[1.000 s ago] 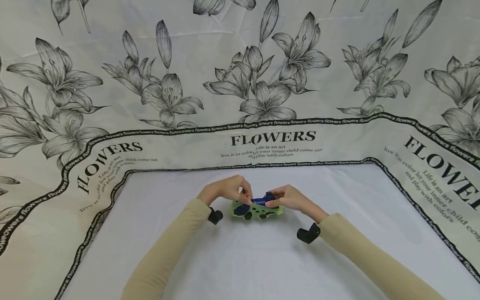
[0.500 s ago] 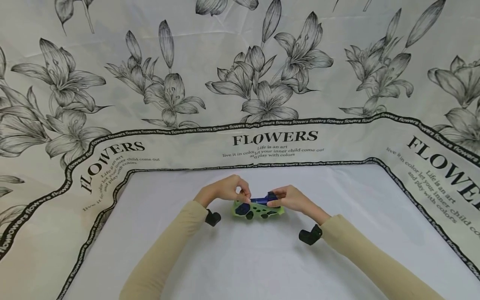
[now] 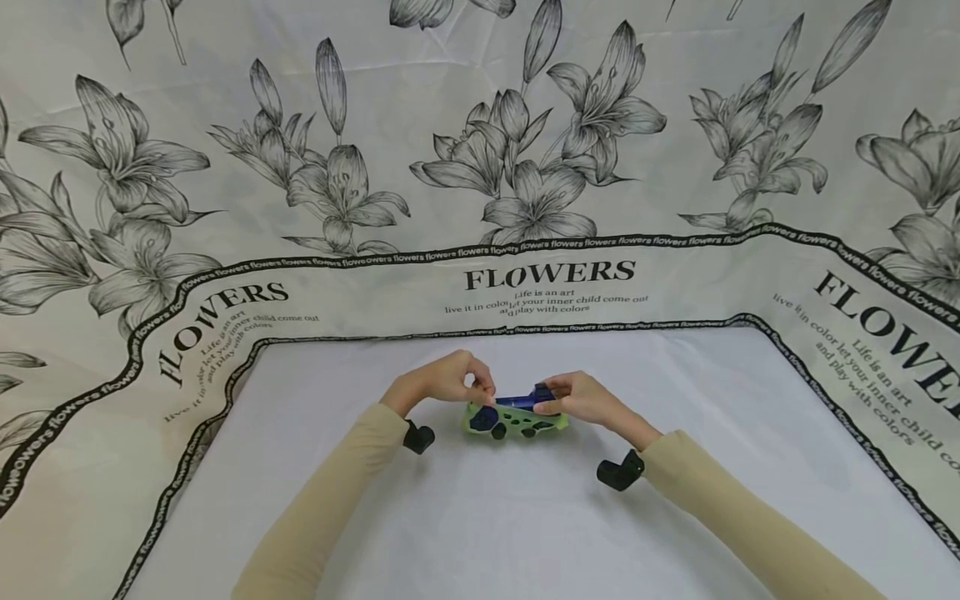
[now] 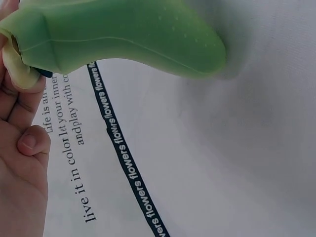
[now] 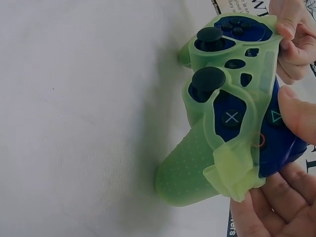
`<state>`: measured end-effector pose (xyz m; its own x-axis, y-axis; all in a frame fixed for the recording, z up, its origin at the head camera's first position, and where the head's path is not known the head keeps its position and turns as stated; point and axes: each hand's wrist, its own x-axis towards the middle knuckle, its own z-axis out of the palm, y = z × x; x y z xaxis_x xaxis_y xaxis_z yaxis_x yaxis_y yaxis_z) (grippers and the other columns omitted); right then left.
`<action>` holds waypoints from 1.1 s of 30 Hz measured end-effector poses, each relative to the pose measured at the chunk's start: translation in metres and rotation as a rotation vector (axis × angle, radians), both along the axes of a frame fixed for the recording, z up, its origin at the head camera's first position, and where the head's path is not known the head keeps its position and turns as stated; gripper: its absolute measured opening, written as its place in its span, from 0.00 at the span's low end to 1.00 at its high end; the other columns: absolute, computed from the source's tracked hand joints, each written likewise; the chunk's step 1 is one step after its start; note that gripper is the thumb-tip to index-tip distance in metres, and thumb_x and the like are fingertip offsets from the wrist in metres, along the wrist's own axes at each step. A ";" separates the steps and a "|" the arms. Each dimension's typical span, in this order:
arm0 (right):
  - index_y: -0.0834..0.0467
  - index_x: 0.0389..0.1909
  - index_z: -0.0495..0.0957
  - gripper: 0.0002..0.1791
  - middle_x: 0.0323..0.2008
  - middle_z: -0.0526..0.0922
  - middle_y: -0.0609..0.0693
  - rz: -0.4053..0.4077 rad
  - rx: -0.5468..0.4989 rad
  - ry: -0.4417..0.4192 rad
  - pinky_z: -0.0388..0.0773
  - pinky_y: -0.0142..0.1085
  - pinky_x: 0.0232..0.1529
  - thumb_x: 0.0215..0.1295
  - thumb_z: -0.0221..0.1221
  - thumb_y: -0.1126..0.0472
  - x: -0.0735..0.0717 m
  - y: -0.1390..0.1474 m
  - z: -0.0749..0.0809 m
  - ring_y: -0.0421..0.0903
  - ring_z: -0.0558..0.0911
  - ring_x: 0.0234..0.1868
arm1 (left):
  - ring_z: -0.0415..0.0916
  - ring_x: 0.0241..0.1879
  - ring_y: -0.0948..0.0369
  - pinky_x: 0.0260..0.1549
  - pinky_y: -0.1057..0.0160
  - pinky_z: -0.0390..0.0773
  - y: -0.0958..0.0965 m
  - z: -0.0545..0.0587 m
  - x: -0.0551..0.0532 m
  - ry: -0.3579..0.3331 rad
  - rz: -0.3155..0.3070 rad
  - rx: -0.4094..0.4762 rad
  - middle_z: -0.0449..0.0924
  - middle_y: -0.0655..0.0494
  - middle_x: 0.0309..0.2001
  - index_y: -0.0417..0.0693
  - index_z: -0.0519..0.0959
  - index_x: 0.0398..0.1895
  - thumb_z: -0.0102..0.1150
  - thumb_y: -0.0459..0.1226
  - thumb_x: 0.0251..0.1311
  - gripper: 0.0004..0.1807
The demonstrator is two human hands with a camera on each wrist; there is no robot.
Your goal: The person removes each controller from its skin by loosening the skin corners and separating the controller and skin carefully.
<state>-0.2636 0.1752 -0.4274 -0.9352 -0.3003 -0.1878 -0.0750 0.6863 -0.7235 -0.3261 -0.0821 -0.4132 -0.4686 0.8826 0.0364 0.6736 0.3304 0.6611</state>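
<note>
A blue game controller [image 5: 229, 118] with dark thumbsticks sits partly inside a light green silicone cover [image 5: 182, 173]. At its left end, my left hand [image 3: 450, 377] pinches the cover's upper edge between thumb and fingers. My right hand [image 3: 588, 398] grips the controller's right end, thumb near the triangle button and fingers underneath. Here the cover is folded back, leaving the blue shell bare along the upper edge. In the left wrist view, a covered handle [image 4: 133, 34] reaches across the top, with the left hand [image 4: 22, 148] at the left side.
A white cloth [image 3: 510, 517] covers the table under the controller. Behind and at both sides hangs a flower-printed curtain [image 3: 555, 192] with a black lettered border. Black wrist devices [image 3: 620, 471] stick out below both wrists.
My left hand has shifted a little to the left, still pinching the cover. The right hand stays on the controller's right end, nearly unmoved.
</note>
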 end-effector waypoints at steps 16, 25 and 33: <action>0.71 0.61 0.70 0.37 0.57 0.77 0.68 0.008 0.008 0.010 0.73 0.53 0.59 0.58 0.65 0.49 0.000 0.001 -0.002 0.62 0.76 0.59 | 0.67 0.27 0.69 0.35 0.61 0.73 -0.012 -0.003 0.005 -0.001 0.026 0.033 0.78 0.58 0.25 0.43 0.83 0.29 0.64 0.35 0.59 0.04; 0.71 0.61 0.70 0.37 0.59 0.74 0.69 0.019 0.010 0.015 0.71 0.54 0.60 0.59 0.65 0.49 -0.001 0.001 0.001 0.63 0.74 0.61 | 0.67 0.27 0.70 0.36 0.60 0.72 -0.019 -0.009 0.004 -0.001 0.057 0.059 0.77 0.58 0.25 0.42 0.83 0.30 0.63 0.34 0.60 0.05; 0.69 0.60 0.72 0.36 0.56 0.77 0.67 -0.005 0.050 0.050 0.73 0.53 0.59 0.59 0.65 0.48 -0.005 0.001 -0.003 0.62 0.76 0.59 | 0.68 0.27 0.69 0.39 0.64 0.73 -0.036 -0.025 0.009 -0.053 0.146 0.089 0.78 0.58 0.25 0.43 0.82 0.27 0.63 0.35 0.61 0.06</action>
<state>-0.2689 0.1763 -0.4299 -0.9453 -0.2867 -0.1557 -0.1064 0.7221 -0.6836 -0.3173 -0.1182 -0.4377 -0.5946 0.7997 0.0829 0.5863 0.3607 0.7254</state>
